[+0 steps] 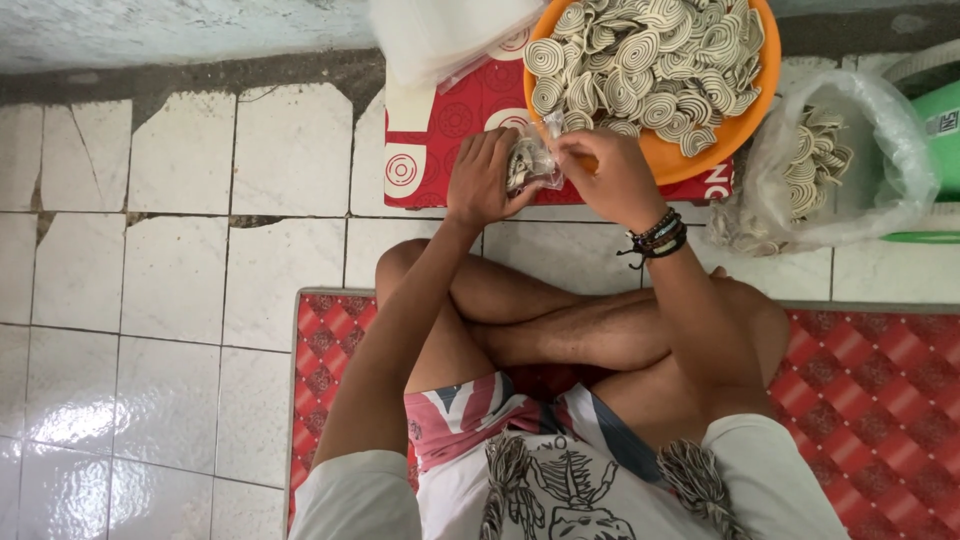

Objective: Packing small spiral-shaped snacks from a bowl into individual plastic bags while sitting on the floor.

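Small clear plastic bag (pixel 528 160), partly filled with pale spiral snack pieces, sits between both hands just in front of the orange bowl (pixel 745 125), over the edge of the red patterned box (pixel 440 140). Much of it is hidden: the left hand (pixel 482 178) wraps its fingers around the bag's left side, and the right hand (pixel 605 175) covers its right edge, so its full shape and how full it is cannot be made out. The right hand is curled, fingertips pinching at the bag's mouth; whether a spiral piece is between those fingers cannot be told.

The bowl is cut off by the top of the frame and heaped with cream spirals lined in dark rings (pixel 650 60). A stack of clear plastic sheets or bags (pixel 440 35) lies on the box to the bowl's left, also cut off at the top. To the right, a larger clear bag (pixel 880 130) holds more spirals, and a green container (pixel 935 140) beyond it is mostly out of frame. Beaded bracelets (pixel 658 238) ring the right wrist. The person sits cross-legged on a red checked mat (pixel 860 380) over cracked white floor tiles (pixel 170 270).
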